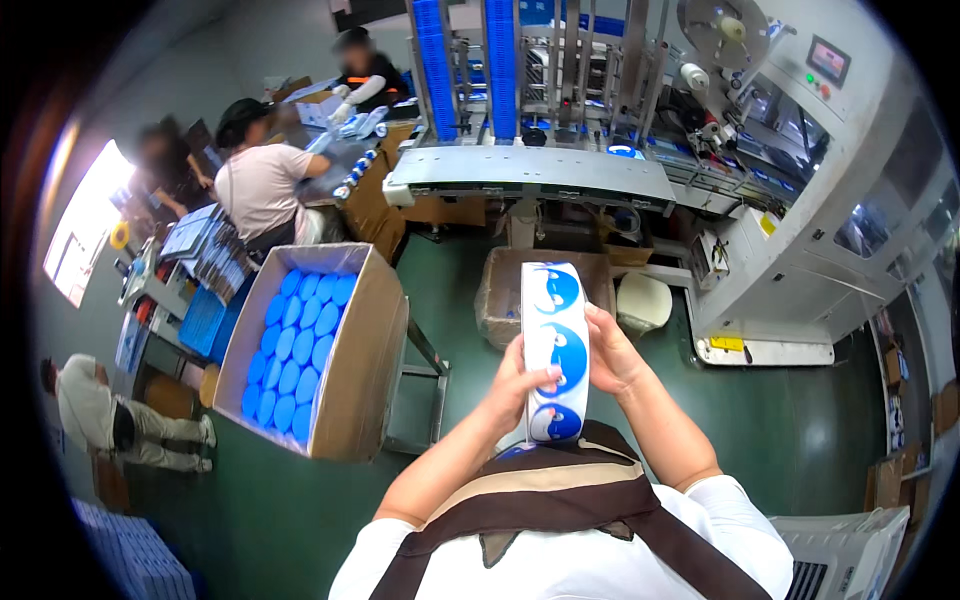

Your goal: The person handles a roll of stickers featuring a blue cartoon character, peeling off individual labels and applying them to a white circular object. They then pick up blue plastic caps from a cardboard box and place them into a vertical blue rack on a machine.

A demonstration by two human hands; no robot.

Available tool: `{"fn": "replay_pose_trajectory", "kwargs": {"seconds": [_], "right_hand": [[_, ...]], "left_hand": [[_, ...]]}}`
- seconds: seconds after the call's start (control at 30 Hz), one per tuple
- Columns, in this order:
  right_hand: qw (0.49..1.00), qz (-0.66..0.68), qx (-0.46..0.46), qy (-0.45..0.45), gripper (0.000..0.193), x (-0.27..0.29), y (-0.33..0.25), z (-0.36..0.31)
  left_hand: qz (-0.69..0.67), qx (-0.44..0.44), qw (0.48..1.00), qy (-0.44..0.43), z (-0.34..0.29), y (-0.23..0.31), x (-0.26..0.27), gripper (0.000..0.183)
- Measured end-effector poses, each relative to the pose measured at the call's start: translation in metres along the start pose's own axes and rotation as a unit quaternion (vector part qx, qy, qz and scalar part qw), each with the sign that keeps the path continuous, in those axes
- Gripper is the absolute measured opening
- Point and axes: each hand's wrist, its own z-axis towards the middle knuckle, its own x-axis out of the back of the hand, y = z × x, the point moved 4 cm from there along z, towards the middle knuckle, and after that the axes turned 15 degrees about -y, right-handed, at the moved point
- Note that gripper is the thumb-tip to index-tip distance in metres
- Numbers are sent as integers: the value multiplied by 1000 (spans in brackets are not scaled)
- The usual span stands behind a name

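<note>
A roll of round blue-and-white labels on a white backing strip [543, 315] is held upright in front of my brown apron. My left hand [513, 388] grips its left side, with the thumb lying across the label face. On the right side, my right hand [610, 352] presses with curved fingers, partly hidden behind the roll. The roll's lower end reaches down close to the apron, where a little more blue and white shows.
Left of me, a cardboard box [372, 350] full of blue round-topped containers sits on a metal stand [418, 385]. A grey conveyor [530, 172] and labelling machine [790, 240] stand ahead. Beyond my hands are a lined carton [495, 300] and a white stool [645, 302]. Several people work at left.
</note>
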Motion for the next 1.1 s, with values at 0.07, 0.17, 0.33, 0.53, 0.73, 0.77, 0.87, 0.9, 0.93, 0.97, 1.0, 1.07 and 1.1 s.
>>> {"fn": "replay_pose_trajectory", "kwargs": {"seconds": [0.07, 0.17, 0.33, 0.53, 0.73, 0.77, 0.87, 0.9, 0.93, 0.97, 1.0, 1.07, 1.1], "right_hand": [[993, -119, 15, -22, 109, 8, -5, 20], [925, -373, -12, -75, 129, 29, -13, 30], [986, -163, 20, 7, 116, 51, -35, 68], [994, -23, 51, 89, 92, 111, -87, 120], [936, -343, 41, -66, 129, 122, -138, 141], [888, -447, 47, -100, 132, 120, -143, 139], [951, -290, 73, -72, 125, 115, -168, 156], [958, -261, 101, -58, 125, 113, -180, 161], [971, -210, 105, -43, 124, 115, -185, 165], [983, -161, 92, -17, 123, 114, -192, 169], [991, -111, 80, 8, 122, 114, -200, 175], [992, -80, 67, 71, 116, 120, -210, 183], [991, -73, 75, 80, 114, 122, -211, 186]], "left_hand": [[-93, 21, 994, -53, 28, 32, 11, 49], [-216, 68, 973, 30, 68, 54, 33, 44], [-226, 95, 968, 47, 146, 63, 68, 61], [84, -32, 993, -82, 193, 52, 81, 108], [-131, 20, 990, -41, 267, 125, 66, 56], [-154, 32, 987, -31, 278, 135, 67, 53], [-100, 35, 994, -13, 300, 151, 64, 59], [-99, 13, 995, -30, 302, 151, 66, 72], [-98, -7, 994, -46, 300, 149, 68, 86], [-4, -2, 997, -83, 295, 146, 67, 107], [69, -29, 989, -129, 293, 141, 73, 122], [164, -34, 975, -146, 298, 140, 73, 127], [156, 19, 979, -132, 304, 143, 75, 125]]}}
